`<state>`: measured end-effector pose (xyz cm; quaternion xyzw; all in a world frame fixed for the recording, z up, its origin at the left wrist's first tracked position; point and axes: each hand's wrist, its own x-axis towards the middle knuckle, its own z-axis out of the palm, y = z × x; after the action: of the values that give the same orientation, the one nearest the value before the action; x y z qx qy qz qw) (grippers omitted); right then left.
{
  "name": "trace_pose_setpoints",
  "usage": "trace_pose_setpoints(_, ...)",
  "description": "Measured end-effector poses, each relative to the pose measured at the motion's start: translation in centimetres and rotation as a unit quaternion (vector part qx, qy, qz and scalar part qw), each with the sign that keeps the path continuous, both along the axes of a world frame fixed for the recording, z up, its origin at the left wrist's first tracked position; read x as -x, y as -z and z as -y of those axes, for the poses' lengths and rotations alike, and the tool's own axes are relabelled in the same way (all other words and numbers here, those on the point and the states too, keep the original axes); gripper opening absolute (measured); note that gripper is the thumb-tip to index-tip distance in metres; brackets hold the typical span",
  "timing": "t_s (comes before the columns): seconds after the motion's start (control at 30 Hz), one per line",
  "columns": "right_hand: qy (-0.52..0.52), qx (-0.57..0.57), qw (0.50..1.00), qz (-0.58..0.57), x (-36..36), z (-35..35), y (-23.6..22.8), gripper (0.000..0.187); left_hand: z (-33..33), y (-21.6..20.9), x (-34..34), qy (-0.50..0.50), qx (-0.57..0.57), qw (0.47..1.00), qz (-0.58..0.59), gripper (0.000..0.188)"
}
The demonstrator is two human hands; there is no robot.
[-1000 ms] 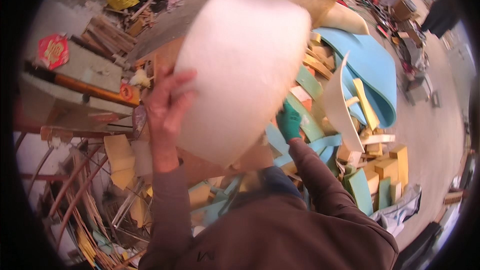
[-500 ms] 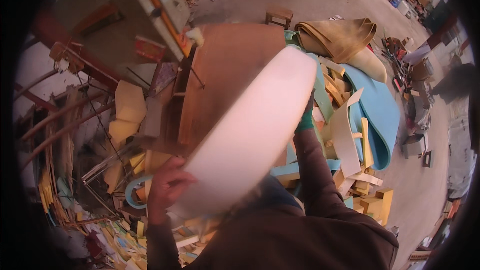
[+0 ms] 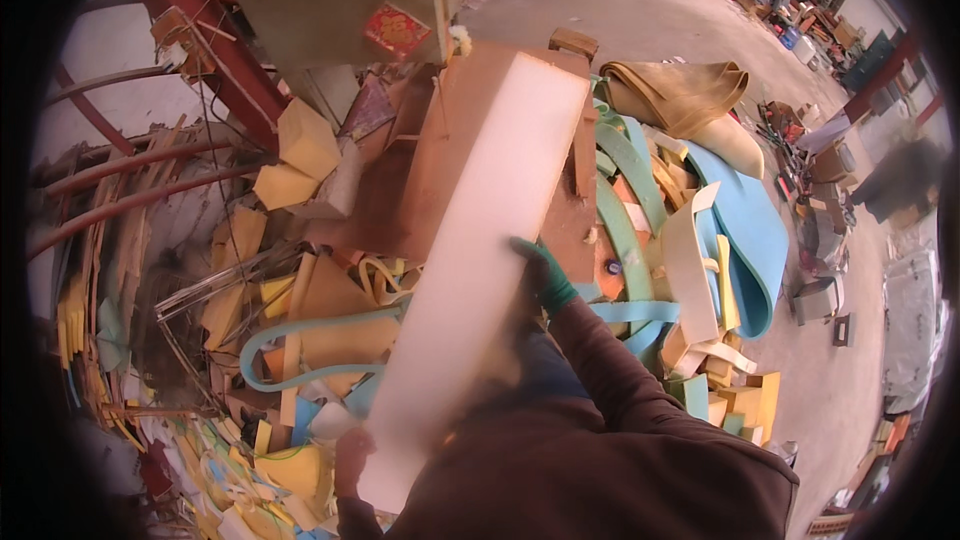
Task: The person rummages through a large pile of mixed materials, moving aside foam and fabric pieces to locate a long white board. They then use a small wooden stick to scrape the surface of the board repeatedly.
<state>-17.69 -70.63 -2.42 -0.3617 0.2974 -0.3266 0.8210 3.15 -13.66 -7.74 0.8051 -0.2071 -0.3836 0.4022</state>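
A long white foam block (image 3: 480,240) lies slantwise before me, its far end over a brown table (image 3: 450,130) and its near end by my body. My right hand (image 3: 545,275), in a dark glove with a green cuff, grips the block's right edge about midway, thumb on top. My bare left hand (image 3: 352,455) holds the left edge near the close end, fingers slightly blurred and partly hidden by the foam.
Foam offcuts (image 3: 740,405) are heaped at the right and lower left. A folded blue foam sheet (image 3: 745,240) and a rolled tan sheet (image 3: 675,95) lie at right. A pale machine panel (image 3: 335,0) stands beyond the table, near a red post (image 3: 205,40).
The foam block has swung more upright and its near end has come closer to me. My left hand moved down with it, and my right hand came nearer along the edge. The view shifted.
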Motion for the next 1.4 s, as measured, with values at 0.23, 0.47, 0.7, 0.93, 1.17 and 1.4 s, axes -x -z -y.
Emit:
trace_pose_setpoints(0.23,-0.088,-0.113,0.989,-0.046,-1.2,-5.4,2.2,0.032,-9.1,5.1,5.0,-0.053,-0.041,0.998,0.019,0.014)
trace_pose_setpoints(0.47,-0.231,-0.186,0.949,-0.107,-1.7,-7.0,10.1,0.020,-12.0,1.3,9.1,-0.137,-0.122,0.982,-0.047,0.013)
trace_pose_setpoints(0.7,-0.205,-0.219,0.953,-0.046,-4.1,-8.5,13.7,0.017,-12.2,-1.1,10.2,-0.146,-0.141,0.979,0.022,0.008)
trace_pose_setpoints(0.93,-0.220,-0.191,0.954,-0.075,-4.5,-6.9,12.8,0.021,-10.1,-2.5,8.6,-0.146,-0.132,0.978,0.066,0.011)
trace_pose_setpoints(1.17,-0.230,-0.204,0.950,-0.058,-4.4,-7.8,9.3,0.027,-7.8,-6.4,10.0,-0.200,-0.084,0.969,0.121,0.013)
trace_pose_setpoints(1.4,-0.404,0.821,0.393,-0.095,-7.5,-10.3,-4.8,0.037,-9.4,-19.5,3.7,-0.157,-0.053,0.831,0.531,0.012)
